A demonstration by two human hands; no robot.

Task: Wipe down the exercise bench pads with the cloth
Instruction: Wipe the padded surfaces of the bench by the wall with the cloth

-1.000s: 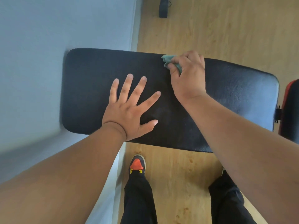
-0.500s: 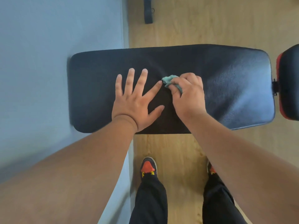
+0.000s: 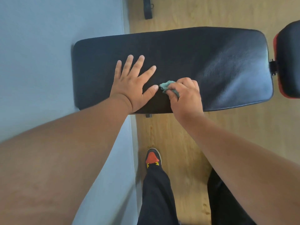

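A long black bench pad (image 3: 219,65) lies across the view. My left hand (image 3: 133,85) rests flat on it, fingers spread, left of the middle. My right hand (image 3: 185,96) grips a small crumpled teal cloth (image 3: 167,87) and presses it on the pad near the pad's near edge, just right of my left thumb. Most of the cloth is hidden under my fingers. A second pad (image 3: 289,62), black with a red side, adjoins at the right edge of the view.
A pale blue wall (image 3: 48,62) runs down the left, close to the pad's left end. Wooden floor (image 3: 186,143) lies below. My feet and dark trousers (image 3: 155,184) stand at the near side. A black bench foot (image 3: 147,8) sits on the floor beyond.
My right hand has drawn the cloth across the pad from its far edge toward the near edge. My left hand has stayed flat on the pad.
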